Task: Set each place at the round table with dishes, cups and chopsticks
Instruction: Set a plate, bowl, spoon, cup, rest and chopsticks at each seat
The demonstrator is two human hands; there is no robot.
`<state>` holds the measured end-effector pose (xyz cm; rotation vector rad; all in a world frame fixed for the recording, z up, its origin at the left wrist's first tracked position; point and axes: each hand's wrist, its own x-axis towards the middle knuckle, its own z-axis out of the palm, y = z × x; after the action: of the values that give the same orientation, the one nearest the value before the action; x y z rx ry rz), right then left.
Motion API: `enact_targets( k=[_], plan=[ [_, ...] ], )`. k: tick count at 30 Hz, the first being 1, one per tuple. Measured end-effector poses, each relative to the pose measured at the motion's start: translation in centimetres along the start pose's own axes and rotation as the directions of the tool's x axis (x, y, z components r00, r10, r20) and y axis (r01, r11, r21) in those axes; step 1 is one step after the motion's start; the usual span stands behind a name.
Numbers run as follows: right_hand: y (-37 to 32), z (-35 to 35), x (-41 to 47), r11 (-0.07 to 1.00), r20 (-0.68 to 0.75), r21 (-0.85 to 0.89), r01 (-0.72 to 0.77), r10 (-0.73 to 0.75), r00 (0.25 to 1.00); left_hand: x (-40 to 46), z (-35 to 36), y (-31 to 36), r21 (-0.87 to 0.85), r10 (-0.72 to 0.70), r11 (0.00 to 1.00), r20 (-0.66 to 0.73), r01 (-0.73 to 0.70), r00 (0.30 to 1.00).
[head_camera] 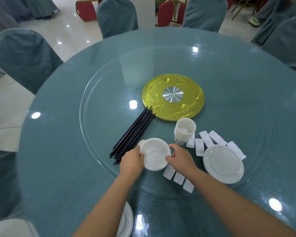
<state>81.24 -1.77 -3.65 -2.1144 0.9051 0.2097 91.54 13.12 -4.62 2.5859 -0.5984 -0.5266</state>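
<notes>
**Round table, setting stock: count at this moment**

- Bowl stack [155, 153]: one, white, near edge of the glass turntable [96, 89]. Left hand [131, 161] curls round its left rim; right hand [180, 158] pinches its right rim. Number of bowls cannot be told.
- Small white item [141, 143] behind the stack: mostly hidden.
- Chopsticks [133, 135]: one black bundle, left of the bowls; count unclear.
- Cups [184, 130]: one nested stack, roughly nine rims.
- Rests [205, 138]: nine white oblongs visible, some partly covered.
- Plates [223, 164]: one stack, right; depth unreadable.
- Plate [126, 221] at the table's near edge: half hidden by the left forearm.
- Gold disc [173, 97]: one, centre.
</notes>
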Motion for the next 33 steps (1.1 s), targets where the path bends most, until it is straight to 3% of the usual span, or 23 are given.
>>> enact_targets(
  k=[9, 12, 19, 23, 33],
  plan=[
    [-0.6, -0.6, -0.7, 0.997, -0.011, -0.068, 0.020, -0.021, 1.000, -0.9, -0.9, 1.1, -0.028, -0.014, 1.000, -0.032, 0.013, 0.999],
    [-0.7, -0.8, -1.2, 0.994, -0.038, -0.097, 0.049, -0.053, 0.998, -1.4, -1.2, 1.1, -0.117, -0.012, 0.993, -0.052, 0.006, 0.999],
    [-1.8, -1.4, -2.7, 0.978, -0.086, 0.151, 0.146, -0.134, 0.987, -3.2, -2.9, 0.0, -0.460, -0.092, 0.886, -0.052, 0.058, 0.994],
    [-3.0, -0.5, -4.0, 0.956, -0.076, 0.223, 0.190, -0.177, 0.981, -5.6, -4.2, -1.2, -0.535, -0.131, 0.843, -0.109, 0.053, 0.985],
    [-4.5, 6.5, -8.2, 0.962, 0.125, 0.190, 0.197, -0.223, 0.967, -12.3, -3.8, -8.9, -0.706, -0.301, 0.697, -0.129, 0.126, 0.945]
  ],
)
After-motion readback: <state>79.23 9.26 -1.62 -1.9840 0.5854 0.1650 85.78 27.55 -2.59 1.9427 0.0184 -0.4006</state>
